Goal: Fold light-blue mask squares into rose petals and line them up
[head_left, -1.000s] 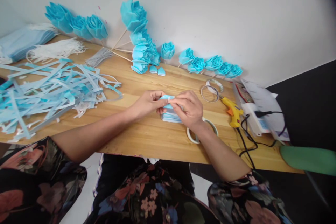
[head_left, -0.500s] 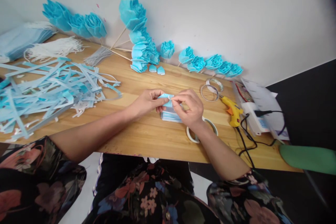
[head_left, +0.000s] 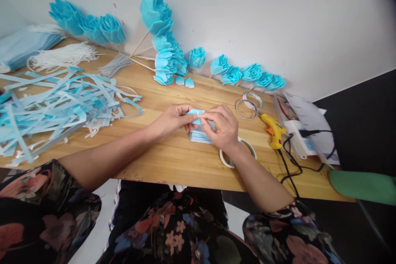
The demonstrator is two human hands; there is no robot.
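Observation:
Between both hands is a small light blue fabric piece (head_left: 195, 112) with a white edge. My left hand (head_left: 176, 120) pinches its left side between thumb and fingers. The thumb and forefinger of my right hand (head_left: 223, 126) are closed on its right edge. Just below the hands a stack of pale blue fabric pieces (head_left: 200, 136) lies on the wooden table (head_left: 167, 152), partly hidden by my fingers. A white tape roll (head_left: 223, 160) lies partly under my right wrist. Two small folded blue pieces (head_left: 189, 83) rest farther back.
Blue fabric flowers (head_left: 163, 57) on sticks line the wall. Cut strips (head_left: 62, 107) cover the left side, with white cords (head_left: 64, 55) and grey wires (head_left: 114, 64) behind. At right are clear tape rings (head_left: 246, 109), a yellow glue gun (head_left: 274, 130), its cable and a white power strip (head_left: 298, 136).
My right fingertips have shifted slightly left along the edge of the blue piece. My left hand keeps its pinch.

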